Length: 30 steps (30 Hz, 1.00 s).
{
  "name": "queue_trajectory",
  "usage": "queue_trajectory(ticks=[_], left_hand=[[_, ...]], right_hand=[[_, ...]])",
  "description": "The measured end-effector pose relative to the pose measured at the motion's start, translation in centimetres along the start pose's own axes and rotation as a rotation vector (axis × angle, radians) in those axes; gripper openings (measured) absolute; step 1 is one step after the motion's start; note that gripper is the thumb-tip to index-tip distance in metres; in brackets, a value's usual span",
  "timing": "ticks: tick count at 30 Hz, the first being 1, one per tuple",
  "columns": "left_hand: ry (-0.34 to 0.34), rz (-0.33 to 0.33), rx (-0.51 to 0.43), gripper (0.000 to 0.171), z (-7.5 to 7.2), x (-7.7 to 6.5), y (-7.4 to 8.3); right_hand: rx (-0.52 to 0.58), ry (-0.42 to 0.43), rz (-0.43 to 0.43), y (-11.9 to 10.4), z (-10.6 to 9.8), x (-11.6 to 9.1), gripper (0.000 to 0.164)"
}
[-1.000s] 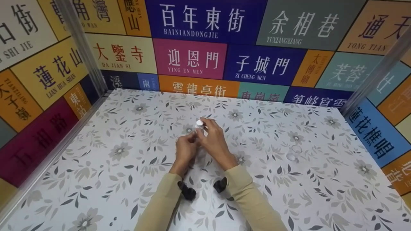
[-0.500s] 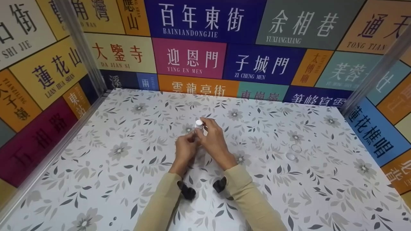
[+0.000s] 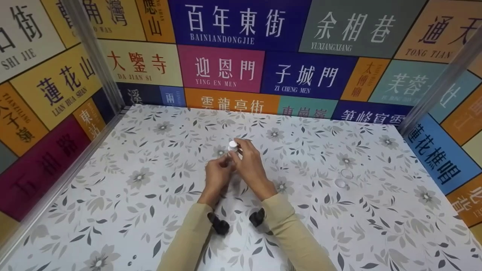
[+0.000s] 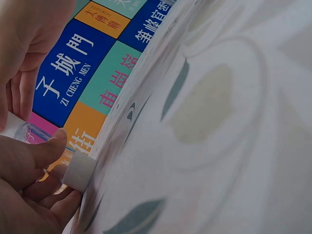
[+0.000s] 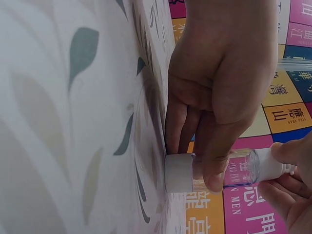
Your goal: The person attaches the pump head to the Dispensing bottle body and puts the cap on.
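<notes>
A small clear bottle (image 5: 238, 170) with a white base (image 4: 79, 171) and a white top (image 3: 233, 144) stands about upright between the two hands. Its base appears to touch the table. Low on the clear body, the left hand (image 3: 217, 177) grips with thumb and fingers. The right hand (image 3: 250, 165) pinches the white top between thumb and fingers, as the right wrist view shows. A small white piece sticks out at the end of the top there, partly covered by fingers. The left hand hides much of the bottle in the head view.
A small clear cap-like piece (image 3: 340, 183) lies on the table to the right, close to a thin clear ring-shaped outline (image 3: 347, 174). The table (image 3: 162, 226) has a pale flower pattern. Colourful sign-covered walls (image 3: 222, 69) border its back and sides.
</notes>
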<state>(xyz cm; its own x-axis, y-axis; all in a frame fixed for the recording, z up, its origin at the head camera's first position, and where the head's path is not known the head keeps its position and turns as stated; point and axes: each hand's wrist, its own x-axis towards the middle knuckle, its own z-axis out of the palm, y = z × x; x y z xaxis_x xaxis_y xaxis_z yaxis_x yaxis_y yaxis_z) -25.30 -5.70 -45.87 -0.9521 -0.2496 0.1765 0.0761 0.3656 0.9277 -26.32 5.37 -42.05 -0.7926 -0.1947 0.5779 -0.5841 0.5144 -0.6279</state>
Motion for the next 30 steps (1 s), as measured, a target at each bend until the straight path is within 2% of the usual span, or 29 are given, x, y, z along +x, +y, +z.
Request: queue_trajectory(ticks=[2,12,19,24,30], left_hand=[[0.005,0.018,0.002,0.028,0.0,0.01,-0.07],[-0.006,-0.038,0.023,0.029,-0.04,0.04,0.08],[0.002,-0.026,0.029,0.028,-0.03,0.01,-0.01],[-0.003,-0.045,0.017,0.028,-0.06,0.04,0.05],[0.004,0.003,0.05,0.02,-0.08,-0.03,0.23]], right_hand=[[-0.001,0.006,-0.005,0.0,0.02,0.01,0.035],[-0.002,-0.001,0.0,-0.13,0.07,-0.01,0.035],[-0.025,-0.003,0.007,-0.13,0.09,-0.05,0.035],[-0.018,0.001,0.017,-0.18,0.09,0.0,0.037],[-0.011,0.003,-0.007,-0.04,0.1,-0.01,0.035]])
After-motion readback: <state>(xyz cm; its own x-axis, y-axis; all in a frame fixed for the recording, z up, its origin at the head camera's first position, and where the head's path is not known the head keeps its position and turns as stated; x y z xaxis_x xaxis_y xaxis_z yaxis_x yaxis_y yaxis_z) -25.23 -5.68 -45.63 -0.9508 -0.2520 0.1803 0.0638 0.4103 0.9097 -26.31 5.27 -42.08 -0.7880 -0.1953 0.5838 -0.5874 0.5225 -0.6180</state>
